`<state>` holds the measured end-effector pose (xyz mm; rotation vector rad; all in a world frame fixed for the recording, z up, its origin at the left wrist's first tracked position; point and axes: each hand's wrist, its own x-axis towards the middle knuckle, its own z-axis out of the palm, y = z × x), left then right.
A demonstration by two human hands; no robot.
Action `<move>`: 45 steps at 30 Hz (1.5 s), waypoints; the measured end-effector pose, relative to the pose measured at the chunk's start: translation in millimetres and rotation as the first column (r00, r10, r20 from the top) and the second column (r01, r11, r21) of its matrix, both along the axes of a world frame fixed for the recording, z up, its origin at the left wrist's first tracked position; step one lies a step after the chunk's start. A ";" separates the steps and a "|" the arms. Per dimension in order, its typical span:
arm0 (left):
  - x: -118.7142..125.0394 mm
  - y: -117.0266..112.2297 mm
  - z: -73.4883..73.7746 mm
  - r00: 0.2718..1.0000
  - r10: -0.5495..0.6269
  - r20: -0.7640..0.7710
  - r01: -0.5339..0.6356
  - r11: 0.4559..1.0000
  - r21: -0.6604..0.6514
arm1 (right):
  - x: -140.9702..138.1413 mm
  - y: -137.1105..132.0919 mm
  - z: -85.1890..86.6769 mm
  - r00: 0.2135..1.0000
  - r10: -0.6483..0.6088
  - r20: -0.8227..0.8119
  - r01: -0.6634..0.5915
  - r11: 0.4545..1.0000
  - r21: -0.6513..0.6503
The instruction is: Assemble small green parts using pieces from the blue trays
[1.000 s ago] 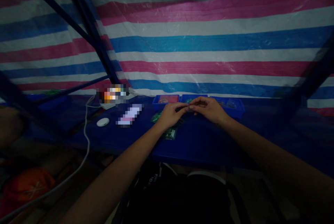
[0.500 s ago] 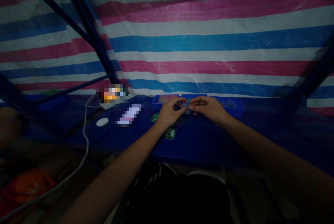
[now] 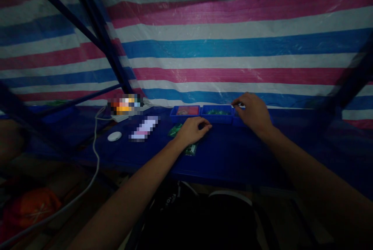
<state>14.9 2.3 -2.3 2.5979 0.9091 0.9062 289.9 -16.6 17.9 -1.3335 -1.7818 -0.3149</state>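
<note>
My left hand [image 3: 194, 130] is low over the blue table, its fingers curled and the tips close to the thumb; anything between them is too small or dark to make out. Beside and partly under it lie green packets [image 3: 175, 130] and a small clear packet with green contents [image 3: 190, 149]. My right hand [image 3: 254, 112] is raised over the right-hand blue tray [image 3: 238, 120], thumb and fingers bent together, their contents unclear. Left of that hand stands a blue tray [image 3: 217, 118] with small green pieces, and farther left a blue tray [image 3: 185, 117] with reddish flat pieces.
At the left of the table are a blurred-out phone [image 3: 144, 129], a white round object [image 3: 114, 136] and a power strip [image 3: 121, 117] with a white cable [image 3: 94, 145]. Blue metal posts [image 3: 112, 56] and a striped sheet [image 3: 233, 48] stand behind. Another person's arm shows far left.
My hands have come apart from the clear packet they held together. The right moved right and up over the right tray; the left dropped slightly nearer the table. The middle tray is now uncovered.
</note>
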 end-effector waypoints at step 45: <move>0.9 -1.8 2.3 0.972 0.082 0.221 -0.082 0.997 -0.011 | -72.6 -20.6 -27.9 0.755 0.624 0.199 -0.518 0.755 -0.402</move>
